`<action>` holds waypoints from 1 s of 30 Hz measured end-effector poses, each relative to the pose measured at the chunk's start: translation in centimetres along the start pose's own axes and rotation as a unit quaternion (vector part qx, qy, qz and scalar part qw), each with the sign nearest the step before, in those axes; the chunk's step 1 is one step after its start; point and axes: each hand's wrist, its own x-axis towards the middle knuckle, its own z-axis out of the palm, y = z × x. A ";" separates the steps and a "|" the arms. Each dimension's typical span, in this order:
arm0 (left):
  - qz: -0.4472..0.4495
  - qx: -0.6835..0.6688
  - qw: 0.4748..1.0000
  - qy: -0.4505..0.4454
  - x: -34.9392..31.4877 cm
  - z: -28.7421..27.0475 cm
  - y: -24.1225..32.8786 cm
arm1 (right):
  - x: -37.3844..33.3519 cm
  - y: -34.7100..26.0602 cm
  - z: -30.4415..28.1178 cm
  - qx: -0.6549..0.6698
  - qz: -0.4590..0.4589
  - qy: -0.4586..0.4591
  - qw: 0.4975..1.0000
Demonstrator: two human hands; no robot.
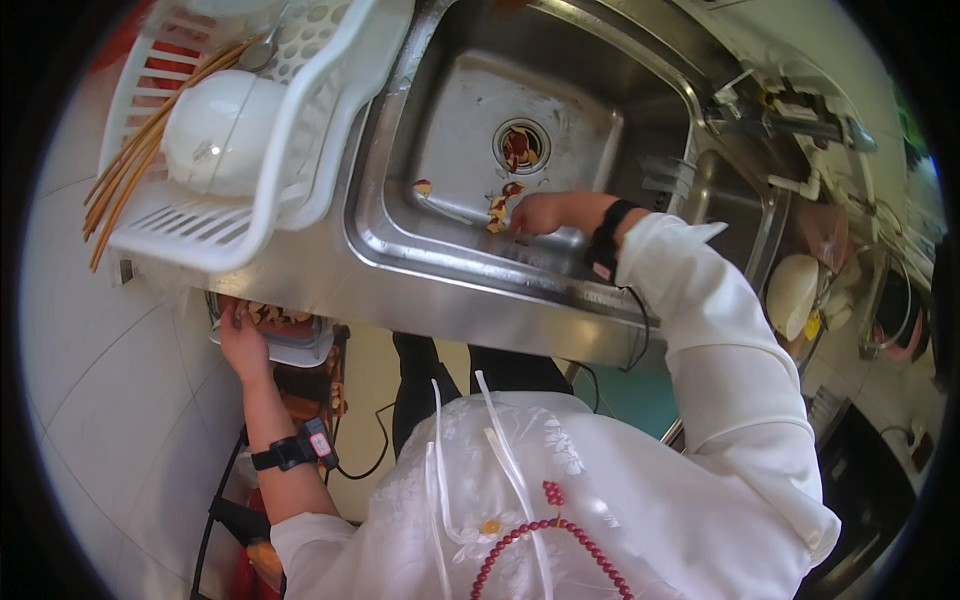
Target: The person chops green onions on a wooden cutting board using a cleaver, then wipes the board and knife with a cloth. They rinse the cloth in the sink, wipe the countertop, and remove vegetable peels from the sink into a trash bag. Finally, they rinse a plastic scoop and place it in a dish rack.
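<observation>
Counter [320, 270]: steel, carrying a white dish rack [200, 255] with a white bowl [225, 135], brown chopsticks [130, 175] and a spoon [260, 52] in it.
Sink [450, 130]: red-and-yellow scraps [497, 212] on its floor, more in the drain [545, 150].
Right hand [538, 214]: just beside those scraps, fingers down; whether its grip holds any cannot be told.
Left hand [243, 343]: at the edge of a container [300, 353] holding similar scraps, its grip unclear.

Pale tiled wall [90, 340], cream floor [366, 372]
</observation>
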 end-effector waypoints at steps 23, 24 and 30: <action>0.080 0.097 0.987 0.099 -3.1 -0.3 5.5 | 5.6 5.8 1.7 -0.012 0.072 0.081 0.994; 0.086 0.087 0.988 0.098 -3.2 -0.3 5.5 | 5.5 6.1 1.3 -0.003 0.085 0.156 0.984; 0.069 0.070 0.988 0.122 -3.5 -0.2 5.5 | 2.9 6.0 -1.7 0.140 0.113 0.321 0.930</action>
